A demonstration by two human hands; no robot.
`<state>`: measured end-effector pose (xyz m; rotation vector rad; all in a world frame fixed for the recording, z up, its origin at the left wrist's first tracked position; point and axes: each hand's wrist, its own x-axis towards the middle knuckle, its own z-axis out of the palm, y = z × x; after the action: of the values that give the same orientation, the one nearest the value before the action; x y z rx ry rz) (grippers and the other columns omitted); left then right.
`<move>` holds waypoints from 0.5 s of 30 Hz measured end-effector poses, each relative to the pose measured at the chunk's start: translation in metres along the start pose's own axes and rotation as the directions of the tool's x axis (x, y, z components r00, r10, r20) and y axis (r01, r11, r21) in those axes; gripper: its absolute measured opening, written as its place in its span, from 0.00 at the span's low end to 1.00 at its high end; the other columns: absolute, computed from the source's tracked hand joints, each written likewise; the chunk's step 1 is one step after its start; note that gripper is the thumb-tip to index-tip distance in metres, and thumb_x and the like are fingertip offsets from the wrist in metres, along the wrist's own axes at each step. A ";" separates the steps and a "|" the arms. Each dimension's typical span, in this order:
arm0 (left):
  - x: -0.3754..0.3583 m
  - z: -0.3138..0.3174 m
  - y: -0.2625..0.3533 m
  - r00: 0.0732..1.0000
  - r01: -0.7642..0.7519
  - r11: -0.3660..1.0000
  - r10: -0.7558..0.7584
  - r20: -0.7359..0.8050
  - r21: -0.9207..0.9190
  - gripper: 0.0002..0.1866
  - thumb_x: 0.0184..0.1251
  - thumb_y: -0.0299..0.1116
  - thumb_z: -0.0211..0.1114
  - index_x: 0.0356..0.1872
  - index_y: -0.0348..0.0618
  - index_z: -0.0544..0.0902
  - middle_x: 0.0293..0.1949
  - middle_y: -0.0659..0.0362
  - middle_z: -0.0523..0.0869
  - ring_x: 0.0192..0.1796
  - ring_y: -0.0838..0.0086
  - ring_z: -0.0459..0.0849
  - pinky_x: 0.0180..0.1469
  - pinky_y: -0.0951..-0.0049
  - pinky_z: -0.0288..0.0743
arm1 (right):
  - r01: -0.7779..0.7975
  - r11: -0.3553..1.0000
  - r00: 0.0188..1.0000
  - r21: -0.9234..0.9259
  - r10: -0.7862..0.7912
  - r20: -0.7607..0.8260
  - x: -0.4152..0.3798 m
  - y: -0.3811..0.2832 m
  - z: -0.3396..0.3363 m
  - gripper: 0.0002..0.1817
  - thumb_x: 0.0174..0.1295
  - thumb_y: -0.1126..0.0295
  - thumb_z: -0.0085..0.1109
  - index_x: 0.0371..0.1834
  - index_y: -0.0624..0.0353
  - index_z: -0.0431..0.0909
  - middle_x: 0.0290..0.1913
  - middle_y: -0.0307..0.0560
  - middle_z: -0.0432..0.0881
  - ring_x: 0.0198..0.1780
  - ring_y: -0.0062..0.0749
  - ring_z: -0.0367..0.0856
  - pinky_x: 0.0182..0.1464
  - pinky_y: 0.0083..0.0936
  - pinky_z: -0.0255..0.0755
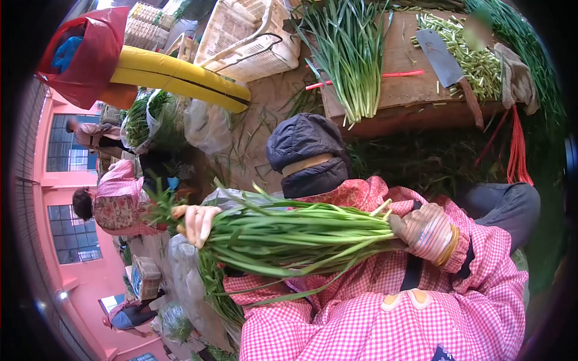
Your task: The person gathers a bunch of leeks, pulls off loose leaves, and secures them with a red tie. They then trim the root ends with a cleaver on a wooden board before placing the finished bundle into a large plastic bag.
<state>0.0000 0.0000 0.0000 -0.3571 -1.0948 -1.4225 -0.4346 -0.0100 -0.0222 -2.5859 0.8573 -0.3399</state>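
Pink walls (pixel 75 179) flank the room. The left hand (pixel 200 225) grips the leafy end of a loose bunch of long green stalks (pixel 301 237); the gloved right hand (pixel 428 231) clasps its pale ends. On the brown wooden table (pixel 397 96), another green bunch (pixel 361 66) lies apparently untied over a red strip (pixel 403 74); chopped stem pieces (pixel 481 75) suggest some trimming done. No writing is legible.

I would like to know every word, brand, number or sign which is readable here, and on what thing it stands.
No readable text.
Gloved hand: coloured stripes, no legible word.
Knife: no legible mark.
White crate: no legible lettering.
Distant background: too small and blurred to read.
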 end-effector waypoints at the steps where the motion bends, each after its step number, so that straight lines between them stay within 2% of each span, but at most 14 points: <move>1: 0.008 0.004 -0.013 0.997 -0.077 0.997 0.077 0.028 -0.023 0.20 0.69 0.29 0.52 0.58 0.30 0.66 0.26 0.57 0.82 0.27 0.72 0.83 0.39 0.76 0.81 | 0.021 1.000 1.000 0.009 -0.021 0.012 -0.005 0.006 -0.003 0.14 0.42 0.58 0.63 0.28 0.53 0.74 0.17 0.41 0.76 0.20 0.36 0.77 0.25 0.34 0.71; 2: 0.008 0.005 -0.019 0.980 -0.194 0.980 0.195 0.045 -0.040 0.19 0.68 0.28 0.52 0.57 0.29 0.65 0.24 0.55 0.82 0.26 0.73 0.83 0.36 0.72 0.82 | 0.041 0.999 0.999 0.020 -0.041 0.025 -0.010 0.011 -0.006 0.12 0.43 0.58 0.62 0.27 0.52 0.75 0.17 0.41 0.75 0.20 0.36 0.77 0.24 0.34 0.71; 3: 0.049 0.046 0.007 0.996 -0.070 0.997 0.069 0.061 0.017 0.13 0.66 0.28 0.51 0.48 0.30 0.72 0.25 0.50 0.83 0.26 0.68 0.84 0.38 0.67 0.83 | 0.050 0.992 0.998 0.114 -0.045 -0.050 -0.006 -0.007 0.012 0.11 0.43 0.59 0.62 0.25 0.52 0.75 0.17 0.42 0.75 0.20 0.36 0.77 0.24 0.35 0.71; 4: 0.061 0.038 0.011 0.945 0.106 0.992 -0.081 0.317 -0.062 0.10 0.64 0.27 0.50 0.41 0.32 0.74 0.26 0.48 0.83 0.26 0.64 0.84 0.40 0.65 0.83 | 0.035 0.995 0.999 0.089 -0.031 -0.039 -0.012 0.000 0.008 0.10 0.43 0.60 0.62 0.24 0.51 0.75 0.17 0.42 0.75 0.20 0.37 0.77 0.24 0.35 0.71; 5: 0.070 0.031 0.018 0.807 0.291 0.953 -0.198 0.557 -0.082 0.08 0.61 0.27 0.50 0.34 0.34 0.77 0.27 0.45 0.84 0.27 0.61 0.84 0.41 0.62 0.83 | 0.022 0.997 0.999 0.069 -0.020 -0.028 -0.019 0.008 0.004 0.09 0.43 0.61 0.61 0.22 0.51 0.75 0.16 0.42 0.76 0.20 0.37 0.78 0.24 0.35 0.71; 6: 0.070 0.036 0.015 0.771 0.295 0.950 -0.175 0.613 -0.099 0.08 0.58 0.28 0.50 0.24 0.38 0.76 0.27 0.41 0.83 0.28 0.56 0.84 0.40 0.59 0.83 | -0.032 0.999 0.996 -0.022 0.033 0.086 -0.027 0.025 0.008 0.06 0.43 0.62 0.61 0.20 0.50 0.77 0.17 0.42 0.77 0.22 0.38 0.80 0.23 0.35 0.72; 7: 0.078 0.047 0.018 0.769 0.267 0.963 -0.226 0.598 0.019 0.09 0.54 0.31 0.52 0.20 0.40 0.76 0.27 0.42 0.83 0.29 0.56 0.85 0.47 0.53 0.79 | -0.125 0.977 0.935 -0.173 0.174 0.309 -0.026 0.042 0.014 0.05 0.46 0.63 0.59 0.19 0.50 0.80 0.19 0.42 0.79 0.24 0.38 0.82 0.23 0.35 0.73; 8: 0.074 0.052 0.037 0.724 0.406 0.904 -0.406 0.558 0.132 0.10 0.53 0.33 0.52 0.19 0.39 0.77 0.27 0.43 0.83 0.31 0.57 0.85 0.52 0.49 0.74 | -0.256 0.906 0.856 -0.337 0.375 0.356 -0.036 0.083 0.042 0.06 0.48 0.64 0.58 0.21 0.50 0.81 0.20 0.43 0.80 0.25 0.38 0.82 0.22 0.37 0.73; 9: 0.074 0.054 0.046 0.683 0.470 0.863 -0.489 0.542 0.186 0.11 0.52 0.34 0.53 0.18 0.39 0.78 0.27 0.44 0.84 0.33 0.57 0.85 0.56 0.47 0.69 | -0.306 0.889 0.874 -0.340 0.404 0.270 -0.026 0.073 0.002 0.08 0.52 0.62 0.56 0.22 0.50 0.80 0.23 0.43 0.81 0.26 0.38 0.82 0.25 0.35 0.73; 10: 0.074 0.056 0.054 0.637 0.530 0.813 -0.568 0.521 0.239 0.12 0.51 0.36 0.53 0.18 0.38 0.78 0.27 0.46 0.84 0.34 0.57 0.85 0.60 0.44 0.64 | -0.355 0.912 0.934 -0.206 0.353 -0.047 -0.030 0.086 0.004 0.08 0.54 0.62 0.57 0.23 0.52 0.79 0.25 0.44 0.80 0.28 0.38 0.82 0.28 0.31 0.74; 11: 0.077 0.056 0.049 0.621 0.535 0.812 -0.565 0.543 0.232 0.13 0.51 0.36 0.54 0.18 0.38 0.79 0.28 0.47 0.84 0.36 0.58 0.85 0.62 0.43 0.61 | -0.329 0.942 0.922 0.059 0.334 -0.194 -0.012 0.073 -0.021 0.09 0.54 0.63 0.60 0.26 0.56 0.78 0.26 0.46 0.80 0.28 0.39 0.81 0.31 0.28 0.74; 12: 0.083 0.057 0.044 0.598 0.560 0.794 -0.584 0.549 0.236 0.13 0.51 0.36 0.54 0.19 0.37 0.80 0.28 0.47 0.84 0.37 0.58 0.85 0.63 0.43 0.59 | -0.149 0.917 0.918 0.371 0.267 -0.294 0.010 0.054 -0.038 0.09 0.53 0.65 0.62 0.30 0.60 0.80 0.29 0.48 0.80 0.30 0.37 0.81 0.32 0.26 0.75; 13: 0.088 0.057 0.040 0.574 0.584 0.776 -0.603 0.553 0.239 0.14 0.51 0.37 0.54 0.20 0.36 0.81 0.29 0.48 0.84 0.37 0.58 0.85 0.64 0.42 0.57 | -0.061 0.820 0.923 0.569 0.263 -0.281 0.031 0.039 -0.046 0.11 0.54 0.65 0.62 0.37 0.60 0.81 0.34 0.49 0.82 0.34 0.32 0.82 0.36 0.24 0.76; 15: 0.096 0.059 0.036 0.558 0.616 0.749 -0.633 0.537 0.243 0.15 0.52 0.36 0.53 0.21 0.33 0.81 0.29 0.46 0.84 0.35 0.58 0.85 0.62 0.44 0.60 | -0.156 0.539 0.982 0.828 0.177 0.069 0.073 0.009 -0.062 0.17 0.55 0.64 0.64 0.46 0.60 0.79 0.40 0.49 0.82 0.41 0.28 0.81 0.46 0.25 0.74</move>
<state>-0.0108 -0.0054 0.1183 -0.4280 -1.8989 -1.9978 -0.4038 -0.0793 0.0365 -1.5827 0.6943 -0.5589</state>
